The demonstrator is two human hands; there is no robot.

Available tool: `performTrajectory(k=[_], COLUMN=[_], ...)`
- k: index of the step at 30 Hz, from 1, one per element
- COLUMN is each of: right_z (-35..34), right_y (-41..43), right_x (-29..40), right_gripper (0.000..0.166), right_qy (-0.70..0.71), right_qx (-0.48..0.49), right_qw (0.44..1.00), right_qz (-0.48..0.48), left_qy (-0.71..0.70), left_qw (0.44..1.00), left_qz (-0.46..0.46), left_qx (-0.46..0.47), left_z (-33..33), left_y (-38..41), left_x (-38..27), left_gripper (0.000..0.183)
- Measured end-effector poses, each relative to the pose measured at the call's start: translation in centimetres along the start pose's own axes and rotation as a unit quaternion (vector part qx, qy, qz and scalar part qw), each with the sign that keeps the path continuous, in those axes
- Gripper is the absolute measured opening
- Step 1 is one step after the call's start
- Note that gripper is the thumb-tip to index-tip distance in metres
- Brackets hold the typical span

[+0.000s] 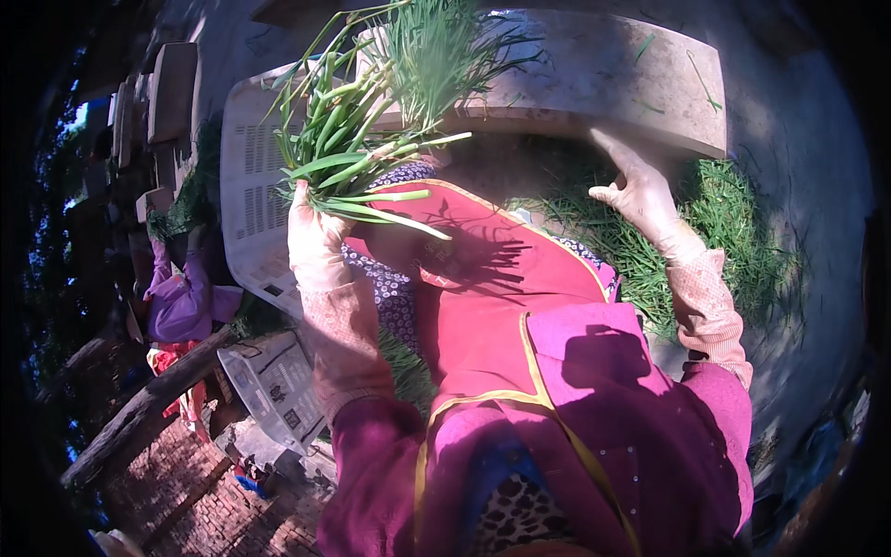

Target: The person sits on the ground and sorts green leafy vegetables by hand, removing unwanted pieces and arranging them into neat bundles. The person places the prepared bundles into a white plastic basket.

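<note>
My left hand [317,233], apparently in a thin pale glove, grips a loose bunch of green stalks [341,150] that look like scallions or garlic greens. Their pale stem ends point right, over the red apron [480,278] on my lap. Beyond them, a denser tuft of thin green leaves [435,66] lies on a pale slab bench [592,76]; whether it joins the held bunch is unclear. My right hand [637,184] holds nothing. Its fingers are apart, with the index finger stretched towards the slab's near edge.
A heap of cut greens [731,230] covers the ground on the right. To the left stand a white plastic crate [240,237] and a second crate [271,390]. Farther left, past a wooden pole [153,390], a person in purple [181,306] handles greens [184,205].
</note>
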State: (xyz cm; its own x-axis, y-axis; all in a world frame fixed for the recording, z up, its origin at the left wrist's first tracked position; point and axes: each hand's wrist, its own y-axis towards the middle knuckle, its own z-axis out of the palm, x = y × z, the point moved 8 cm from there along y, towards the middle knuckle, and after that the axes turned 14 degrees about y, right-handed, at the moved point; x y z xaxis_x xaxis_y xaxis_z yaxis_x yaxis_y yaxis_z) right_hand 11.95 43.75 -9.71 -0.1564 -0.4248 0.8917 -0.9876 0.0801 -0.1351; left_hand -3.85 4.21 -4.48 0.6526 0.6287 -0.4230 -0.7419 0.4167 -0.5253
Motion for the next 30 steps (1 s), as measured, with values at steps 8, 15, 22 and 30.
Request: performTrajectory(k=[8,15,22,30], right_z=[10.6,7.1,-1.4,0.8], right_y=[6.9,1.5,-4.3,3.1], right_x=[10.4,1.9,-8.7,10.1], right_gripper=[0.048,0.014,0.055,0.072], right_qy=[0.217,0.283,-0.144,0.101], right_qx=[0.081,0.096,0.01,0.03], right_qw=[0.957,0.939,0.978,0.993], right_qz=[-0.174,0.171,0.151,-0.057], left_qy=[0.014,0.04,0.116,0.114], left_qw=[0.997,0.994,0.992,0.992], left_qz=[-0.056,-0.001,0.013,-0.035], left_qx=[-0.054,-0.105,-0.056,0.036], left_z=[0.5,-2.7,-0.2,1.1], left_y=[0.2,0.4,0.6,0.3], left_x=[3.2,4.5,4.2,5.1], left_gripper=[0.033,0.033,0.018,0.029])
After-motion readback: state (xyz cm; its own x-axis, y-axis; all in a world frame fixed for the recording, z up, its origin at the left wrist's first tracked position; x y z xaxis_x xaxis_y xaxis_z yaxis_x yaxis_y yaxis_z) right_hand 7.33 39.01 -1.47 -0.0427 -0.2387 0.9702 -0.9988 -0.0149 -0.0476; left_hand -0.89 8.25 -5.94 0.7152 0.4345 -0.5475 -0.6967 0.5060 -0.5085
